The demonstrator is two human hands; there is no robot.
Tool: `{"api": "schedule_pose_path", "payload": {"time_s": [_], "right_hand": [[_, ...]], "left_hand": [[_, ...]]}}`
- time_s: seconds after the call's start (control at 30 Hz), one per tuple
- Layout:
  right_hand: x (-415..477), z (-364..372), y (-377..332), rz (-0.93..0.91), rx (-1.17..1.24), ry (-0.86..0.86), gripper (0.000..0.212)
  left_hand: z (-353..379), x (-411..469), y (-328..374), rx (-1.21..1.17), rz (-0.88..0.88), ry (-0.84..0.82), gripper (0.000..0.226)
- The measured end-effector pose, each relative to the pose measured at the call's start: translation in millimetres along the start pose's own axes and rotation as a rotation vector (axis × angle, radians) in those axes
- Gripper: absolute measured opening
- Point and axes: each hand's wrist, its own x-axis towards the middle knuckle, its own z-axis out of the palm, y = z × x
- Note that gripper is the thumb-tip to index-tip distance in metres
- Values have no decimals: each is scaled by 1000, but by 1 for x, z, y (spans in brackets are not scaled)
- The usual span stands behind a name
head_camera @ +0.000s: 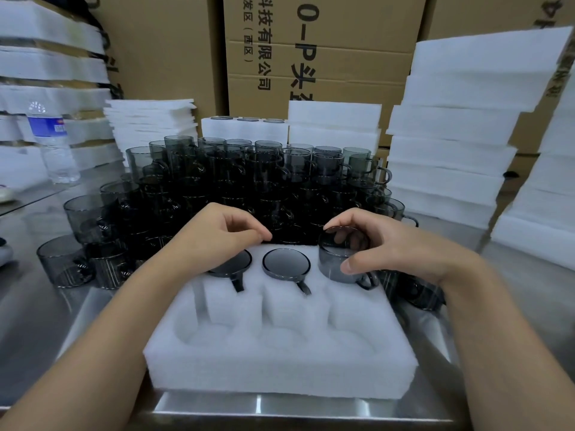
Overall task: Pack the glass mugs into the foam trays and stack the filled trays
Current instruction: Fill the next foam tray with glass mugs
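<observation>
gripping anything, the right hand point(382, 244)?

yes. its fingers and thumb are curled round a smoky grey glass mug point(339, 262), fingertips on the rim and thumb on the near wall. the mug stands upright at the far right pocket of the foam tray point(280, 362). most of its wall shows above the foam, so i judge it only partly down.

which way does it lie?

its handle point(368, 281) points toward the tray's near edge, in line with the handle slots cut in the foam. the move looks like a straight push down, handle kept over its slot.

and the left hand point(227, 231)?

over the tray's far left corner, fingers curled with the thumb close to them, just above the seated left mug point(233, 267). whether it pinches anything i cannot tell. the right hand is plainly nearer that pocket.

how full is the tray?

two sit in the far row, the left mug and the middle mug point(286, 264), only dark round faces and handles showing. the three near-row pockets hold nothing. past the tray's far edge, loose mugs point(249, 181) crowd the surface point(37, 321).
</observation>
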Motion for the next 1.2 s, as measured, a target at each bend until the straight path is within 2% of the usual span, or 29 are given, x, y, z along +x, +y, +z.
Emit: {"api": "schedule_pose_path", "payload": {"time_s": [0.1,0.47,0.73,0.87,1.0,1.2], "right_hand": [[-1,-1,-1,-1,6,3,54],[1,-1,2,12,35,62,50],[-2,-4,2,4,29,18,45],[-5,-5,1,30,-35,-16,50],[-7,-7,-1,33,-70,-1,44],[-9,-9,-1,76,-112,-27,51]], "left_hand": [[2,1,-1,102,-52,11,41],[2,3,-3,94,-61,-4,38],[2,3,-3,77,-55,-13,41],[3,3,-2,78,-65,-9,38],[4,2,-1,69,-70,-6,37],[3,2,0,70,-69,-8,35]]}}
